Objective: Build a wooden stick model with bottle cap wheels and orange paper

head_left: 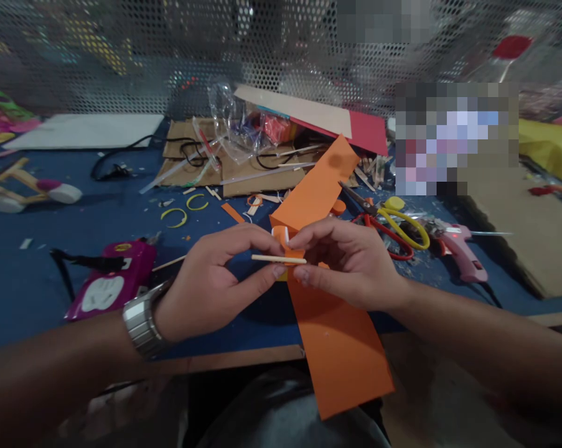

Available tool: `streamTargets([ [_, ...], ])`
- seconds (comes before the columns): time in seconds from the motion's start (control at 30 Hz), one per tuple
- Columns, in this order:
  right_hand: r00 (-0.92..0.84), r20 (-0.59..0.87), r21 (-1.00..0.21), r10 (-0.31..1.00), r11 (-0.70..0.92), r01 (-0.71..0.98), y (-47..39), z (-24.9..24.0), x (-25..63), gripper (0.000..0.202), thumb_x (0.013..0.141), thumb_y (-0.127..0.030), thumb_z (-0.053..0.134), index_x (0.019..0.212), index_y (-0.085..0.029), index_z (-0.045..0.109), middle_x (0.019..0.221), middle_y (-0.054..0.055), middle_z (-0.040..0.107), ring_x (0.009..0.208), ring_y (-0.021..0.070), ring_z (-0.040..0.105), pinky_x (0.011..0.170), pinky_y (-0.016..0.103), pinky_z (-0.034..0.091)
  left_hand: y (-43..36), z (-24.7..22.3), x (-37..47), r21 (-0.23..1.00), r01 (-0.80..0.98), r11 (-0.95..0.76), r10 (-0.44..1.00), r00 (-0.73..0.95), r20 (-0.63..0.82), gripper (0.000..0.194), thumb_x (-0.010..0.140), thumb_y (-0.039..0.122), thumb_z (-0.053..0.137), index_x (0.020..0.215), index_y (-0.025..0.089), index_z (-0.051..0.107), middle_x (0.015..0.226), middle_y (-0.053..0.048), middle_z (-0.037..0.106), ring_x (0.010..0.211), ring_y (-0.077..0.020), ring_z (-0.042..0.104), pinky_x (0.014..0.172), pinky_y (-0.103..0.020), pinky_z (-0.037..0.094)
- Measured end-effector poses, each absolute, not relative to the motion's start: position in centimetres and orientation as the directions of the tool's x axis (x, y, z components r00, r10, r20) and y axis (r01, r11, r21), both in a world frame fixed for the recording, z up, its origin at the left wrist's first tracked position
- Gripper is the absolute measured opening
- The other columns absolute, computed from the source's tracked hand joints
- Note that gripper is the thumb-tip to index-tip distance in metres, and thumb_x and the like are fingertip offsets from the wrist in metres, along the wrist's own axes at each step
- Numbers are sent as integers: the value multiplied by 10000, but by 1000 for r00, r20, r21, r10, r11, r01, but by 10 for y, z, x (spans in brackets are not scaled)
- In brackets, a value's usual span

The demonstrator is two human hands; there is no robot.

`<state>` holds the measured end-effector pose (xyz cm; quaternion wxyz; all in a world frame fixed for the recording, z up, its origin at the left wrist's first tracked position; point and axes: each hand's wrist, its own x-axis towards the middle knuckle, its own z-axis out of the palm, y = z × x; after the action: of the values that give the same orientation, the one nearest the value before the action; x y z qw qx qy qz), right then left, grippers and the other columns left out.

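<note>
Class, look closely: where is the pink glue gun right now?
In the head view, the pink glue gun lies on the blue table, right of the right hand, between the yellow-handled scissors and brown cardboard.

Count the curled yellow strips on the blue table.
2: a nearer strip, and a farther strip just beyond it to the right. Others may be hidden.

A wheeled wooden stick frame (pixel 23 190) stands on a blue desk (pixel 19 261) behind a magenta case (pixel 138 261) bearing an apple-shaped label (pixel 103 294), as a white sheet (pixel 87 130) lies near a perforated metal screen (pixel 145 62).
</note>
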<state>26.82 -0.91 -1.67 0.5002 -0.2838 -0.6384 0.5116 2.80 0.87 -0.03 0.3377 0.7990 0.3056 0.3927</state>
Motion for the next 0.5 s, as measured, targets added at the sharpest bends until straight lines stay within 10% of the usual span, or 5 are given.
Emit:
streamTargets([
  [0.5, -305, 262, -957, 916, 205, -206, -12, -13, 265, 260, 807, -255, 1039, 1022, -198, 904, 796, 23, 810, 610, 115, 674, 551, 239, 591, 6, 3, 28, 728, 236, -644, 724, 496, 480, 45, 1030, 264, 803, 1068, 256, 782, 1022, -58, 860, 933, -241, 820, 887, -395, 654],
])
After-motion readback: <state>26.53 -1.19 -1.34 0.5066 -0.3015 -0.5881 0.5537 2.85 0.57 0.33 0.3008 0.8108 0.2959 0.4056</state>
